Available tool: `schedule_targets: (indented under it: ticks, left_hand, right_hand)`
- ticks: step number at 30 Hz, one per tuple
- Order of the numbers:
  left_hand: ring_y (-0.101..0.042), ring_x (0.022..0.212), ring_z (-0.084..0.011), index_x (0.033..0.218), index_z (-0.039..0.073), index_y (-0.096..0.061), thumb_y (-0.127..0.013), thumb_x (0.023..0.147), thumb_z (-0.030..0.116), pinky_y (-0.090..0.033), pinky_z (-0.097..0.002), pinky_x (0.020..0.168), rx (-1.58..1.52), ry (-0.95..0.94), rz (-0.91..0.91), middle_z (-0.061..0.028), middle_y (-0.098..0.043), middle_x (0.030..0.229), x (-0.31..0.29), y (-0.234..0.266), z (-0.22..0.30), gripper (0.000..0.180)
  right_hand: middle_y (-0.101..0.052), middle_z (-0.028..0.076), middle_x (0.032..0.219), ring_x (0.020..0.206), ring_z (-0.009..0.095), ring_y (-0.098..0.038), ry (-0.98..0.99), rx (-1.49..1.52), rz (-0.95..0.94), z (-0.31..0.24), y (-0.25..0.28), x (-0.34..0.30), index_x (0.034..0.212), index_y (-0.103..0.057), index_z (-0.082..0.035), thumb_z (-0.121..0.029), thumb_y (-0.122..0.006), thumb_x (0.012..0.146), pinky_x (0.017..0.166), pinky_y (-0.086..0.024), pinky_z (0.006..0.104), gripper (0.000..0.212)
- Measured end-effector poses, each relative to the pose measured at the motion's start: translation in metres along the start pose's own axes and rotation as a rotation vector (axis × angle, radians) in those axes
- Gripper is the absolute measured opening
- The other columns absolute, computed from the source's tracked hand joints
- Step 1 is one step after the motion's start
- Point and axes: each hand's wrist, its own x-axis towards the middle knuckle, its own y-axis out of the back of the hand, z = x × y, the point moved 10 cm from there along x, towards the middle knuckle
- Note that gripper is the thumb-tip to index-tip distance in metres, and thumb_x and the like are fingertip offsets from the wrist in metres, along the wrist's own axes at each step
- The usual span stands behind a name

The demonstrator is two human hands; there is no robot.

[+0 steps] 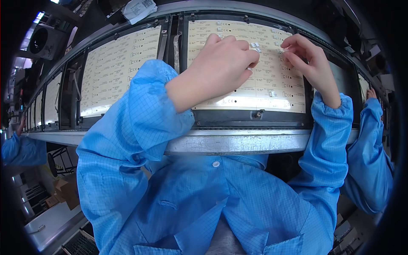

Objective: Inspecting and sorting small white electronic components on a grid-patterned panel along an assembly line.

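A cream printed board (208, 80) with rows of markings lies in a black frame in front of me. My left hand (223, 63) is over its middle, fingers curled in; a speck of white shows at the fingertips, but what they hold is mostly hidden. Small white connectors (255, 45) are beside its knuckles. My right hand (312, 63) reaches over the board's right side, with thumb and index finger pinched at a small white connector (281, 51). Another white connector (272, 94) sits lower on the board, and several more line its upper part.
A second cream board (121, 63) lies in its frame to the left. A metal rail (238, 142) runs along the near edge. A white labelled packet (139, 10) lies at the far side. Another person's blue sleeve (369, 153) is at the right, and another blue sleeve (23, 149) at far left.
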Motion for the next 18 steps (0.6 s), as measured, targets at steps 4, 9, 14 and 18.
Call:
schedule_targets:
  ticks: [4,9,14,18]
  left_hand:
    - [-0.064,0.089,-0.0254,0.098,0.008,-0.065,-0.066,0.087,0.014,-0.047,-0.0362,0.079,-0.12,-0.007,0.044,-0.0065,-0.066,0.089,0.005,0.007,-0.008,0.012]
    - [-0.062,0.069,-0.0239,0.095,0.002,-0.064,-0.07,0.086,0.012,-0.052,-0.0332,0.064,-0.344,-0.046,0.129,-0.0097,-0.064,0.08,0.003,0.029,-0.017,0.014]
    - [-0.066,0.074,-0.0283,0.094,0.0,-0.068,-0.069,0.087,0.017,-0.053,-0.0368,0.069,-0.387,-0.028,-0.017,-0.0154,-0.067,0.081,0.002,0.029,-0.024,0.018]
    - [-0.068,0.076,-0.0266,0.097,0.001,-0.071,-0.069,0.088,0.018,-0.054,-0.0353,0.071,-0.418,0.093,0.021,-0.0153,-0.069,0.084,-0.002,0.034,-0.04,0.019]
  right_hand:
    - [-0.063,0.003,0.082,0.078,0.008,-0.06,-0.031,-0.035,0.029,0.001,0.005,-0.002,0.111,-0.06,-0.003,-0.007,-0.058,0.095,0.073,-0.05,0.022,0.016]
    - [-0.064,0.004,0.083,0.076,0.009,-0.057,0.005,-0.192,-0.018,0.002,-0.001,0.0,0.105,-0.064,-0.003,-0.005,-0.062,0.093,0.07,-0.048,0.025,0.013]
    - [-0.062,0.005,0.09,0.077,0.012,-0.055,0.006,-0.148,-0.005,0.006,-0.005,0.0,0.102,-0.067,-0.001,-0.004,-0.064,0.091,0.068,-0.046,0.0264,0.012]
    - [-0.062,0.006,0.091,0.076,0.014,-0.056,0.02,-0.175,-0.013,0.002,-0.004,-0.001,0.103,-0.067,0.0,-0.003,-0.065,0.09,0.068,-0.046,0.027,0.013]
